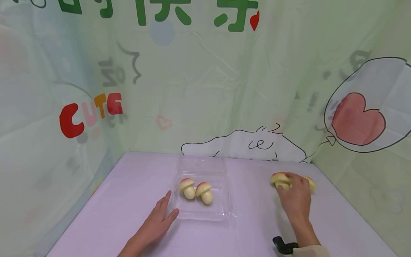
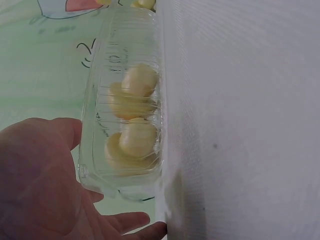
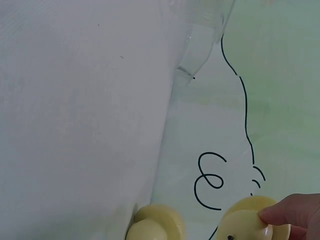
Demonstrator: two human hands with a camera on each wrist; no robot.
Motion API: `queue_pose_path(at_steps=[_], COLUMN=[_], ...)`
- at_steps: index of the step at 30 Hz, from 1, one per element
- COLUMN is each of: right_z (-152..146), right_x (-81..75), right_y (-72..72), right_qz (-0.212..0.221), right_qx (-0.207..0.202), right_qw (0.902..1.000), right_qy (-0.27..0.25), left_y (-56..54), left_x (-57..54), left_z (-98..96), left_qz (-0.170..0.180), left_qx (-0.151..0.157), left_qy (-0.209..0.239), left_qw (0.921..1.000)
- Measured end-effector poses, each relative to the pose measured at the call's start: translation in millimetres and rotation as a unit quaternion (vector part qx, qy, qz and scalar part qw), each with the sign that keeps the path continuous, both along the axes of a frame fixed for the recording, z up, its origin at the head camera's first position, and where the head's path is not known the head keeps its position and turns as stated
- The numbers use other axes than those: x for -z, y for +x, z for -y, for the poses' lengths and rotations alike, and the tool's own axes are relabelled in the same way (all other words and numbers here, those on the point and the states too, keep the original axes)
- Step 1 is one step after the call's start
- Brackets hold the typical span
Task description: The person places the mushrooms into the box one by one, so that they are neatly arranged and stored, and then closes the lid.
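Two toy mushrooms [image 1: 204, 193] with cream stems and reddish caps lie in a clear plastic clamshell box [image 1: 205, 215], its lid raised at the back. At the box's left side is my left hand [image 1: 155, 223], fingers spread and thumb near the front corner. In the left wrist view the hand [image 2: 37, 175] is beside the clear wall. On the right side of the table my right hand [image 1: 296, 198] pinches a toy mushroom [image 3: 245, 225] between thumb and fingers. Another mushroom [image 3: 156, 225] rests on the table close by. Fingers partly hide the mushrooms there.
The table [image 1: 250, 214] has a pale lilac cover. A printed curtain [image 1: 205, 89] hangs behind it and along both sides. A black object [image 1: 284, 246] sits by my right wrist, near the sleeve.
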State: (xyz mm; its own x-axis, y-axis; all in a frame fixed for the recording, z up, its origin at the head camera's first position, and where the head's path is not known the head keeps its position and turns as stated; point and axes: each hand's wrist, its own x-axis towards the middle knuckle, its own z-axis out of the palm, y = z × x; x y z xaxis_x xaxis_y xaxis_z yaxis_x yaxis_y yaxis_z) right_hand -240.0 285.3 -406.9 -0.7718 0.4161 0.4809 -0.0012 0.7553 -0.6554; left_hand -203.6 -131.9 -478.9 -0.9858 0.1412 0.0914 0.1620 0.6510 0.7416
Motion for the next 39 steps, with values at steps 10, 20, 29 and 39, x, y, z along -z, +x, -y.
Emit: queue_pose_path(at_steps=[10,20,29,39], right_z=[19.2,46.1,66.7,88.9], right_x=[-0.9,-1.9,-2.3,-1.0], right_y=[-1.8,-6.7,-7.5,-8.2], right_qz=[-0.011,-0.021,-0.043,-0.045], right_qx=[-0.034,-0.053,-0.067,-0.094], right_qw=[0.9993,0.9983,0.9966,0.9943], right_qy=[-0.011,0.013,0.021,0.020], left_y=[2.9,0.0,1.1,1.5], left_x=[-0.2,-1.4,-2.6,-3.2], left_z=[0.2,-1.5,-0.8,-2.5], left_qz=[-0.013,-0.008,-0.010,0.005], left_qx=[0.005,0.001,-0.001,-0.001], left_qy=[0.002,-0.005,-0.008,-0.005], left_qw=[0.9999,1.0000,0.9999,1.0000])
